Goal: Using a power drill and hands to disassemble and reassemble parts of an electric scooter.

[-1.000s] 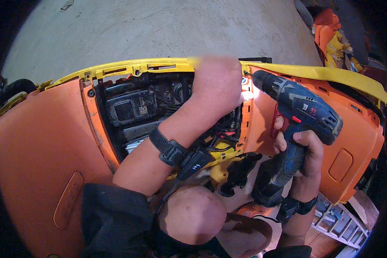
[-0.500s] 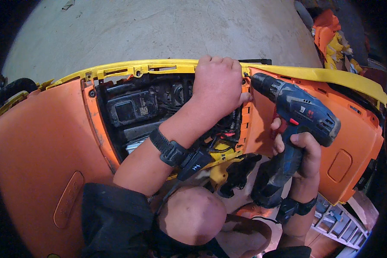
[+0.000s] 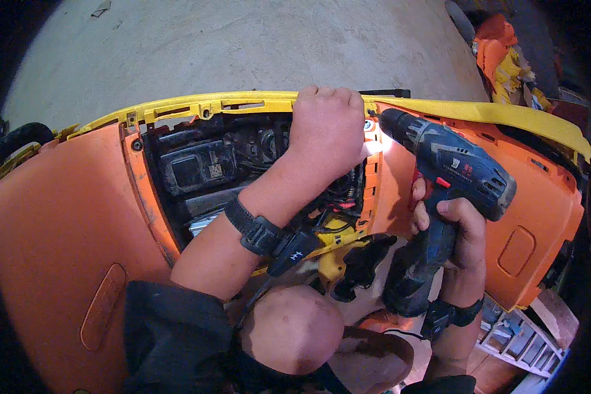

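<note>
A dark blue cordless drill (image 3: pixel 463 164) is gripped in my right hand (image 3: pixel 463 226), its chuck aimed left at the seam beside the yellow edge strip. Light from the drill falls on the orange panel edge by its tip. My left hand (image 3: pixel 328 125) is wrapped over the yellow trim (image 3: pixel 256 105) just left of the chuck, fingers curled over the far side. Under my left forearm lies an open bay with a black box (image 3: pixel 197 167), cables and a yellow part. Orange panels, a left one (image 3: pixel 65 223) and a right one (image 3: pixel 519 230), flank the bay.
Beyond the yellow trim stretches a grey concrete floor (image 3: pixel 243 46). Orange and yellow parts (image 3: pixel 499 59) are heaped at the far right. A ladder-like slatted frame (image 3: pixel 522 345) is at the lower right, and a black wheel (image 3: pixel 29 136) at the far left.
The drill's work light has come on and brightens the panel edge near its tip. Both hands keep nearly the same places, while the whole view has shifted slightly.
</note>
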The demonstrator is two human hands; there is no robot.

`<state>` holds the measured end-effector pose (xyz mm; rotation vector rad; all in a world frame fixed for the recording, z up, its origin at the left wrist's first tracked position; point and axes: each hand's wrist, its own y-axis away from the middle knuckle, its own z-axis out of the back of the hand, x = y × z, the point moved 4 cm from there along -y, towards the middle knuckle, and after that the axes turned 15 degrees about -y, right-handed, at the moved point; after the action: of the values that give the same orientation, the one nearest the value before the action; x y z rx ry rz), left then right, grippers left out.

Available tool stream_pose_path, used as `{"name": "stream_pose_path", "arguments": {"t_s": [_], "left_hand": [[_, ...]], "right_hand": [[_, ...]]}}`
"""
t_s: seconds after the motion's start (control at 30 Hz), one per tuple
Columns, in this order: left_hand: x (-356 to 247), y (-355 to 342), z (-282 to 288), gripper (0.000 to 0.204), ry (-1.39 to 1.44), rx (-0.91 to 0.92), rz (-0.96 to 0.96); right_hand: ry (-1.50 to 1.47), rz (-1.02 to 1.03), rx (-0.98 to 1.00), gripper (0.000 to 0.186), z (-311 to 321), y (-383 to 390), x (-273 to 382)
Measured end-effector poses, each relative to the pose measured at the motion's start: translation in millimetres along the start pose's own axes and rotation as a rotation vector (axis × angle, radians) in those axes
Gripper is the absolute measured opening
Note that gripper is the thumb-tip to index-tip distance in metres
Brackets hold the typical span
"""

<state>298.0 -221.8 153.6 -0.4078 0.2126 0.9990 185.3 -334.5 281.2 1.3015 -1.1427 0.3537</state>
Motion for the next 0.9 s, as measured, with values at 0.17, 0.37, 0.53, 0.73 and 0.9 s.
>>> {"name": "stream_pose_path", "arguments": {"t_s": [0.17,0.37,0.53,0.73,0.9], "left_hand": [[-2.3,-1.4,1.2,0.055,0.022,0.001,0.005],[-0.6,-2.2,3.6,0.055,0.020,0.040,0.000],[-2.6,-0.9,2.5,0.056,0.014,0.008,-0.007],[-3.2,-1.1,2.0,0.057,0.021,0.018,-0.009],[-1.9,-0.1,2.4,0.056,-0.002,0.007,-0.014]], "right_hand": [[0.070,0.008,-0.026,0.050,3.9,-2.3,0.6],[0.051,-0.022,0.016,0.050,-2.6,-4.7,2.4],[0.067,-0.009,0.027,0.050,0.0,-6.7,1.5],[0.066,-0.048,0.025,0.027,-1.4,-7.4,2.3],[0.090,-0.060,-0.002,0.026,-2.9,-7.3,2.2]]}}
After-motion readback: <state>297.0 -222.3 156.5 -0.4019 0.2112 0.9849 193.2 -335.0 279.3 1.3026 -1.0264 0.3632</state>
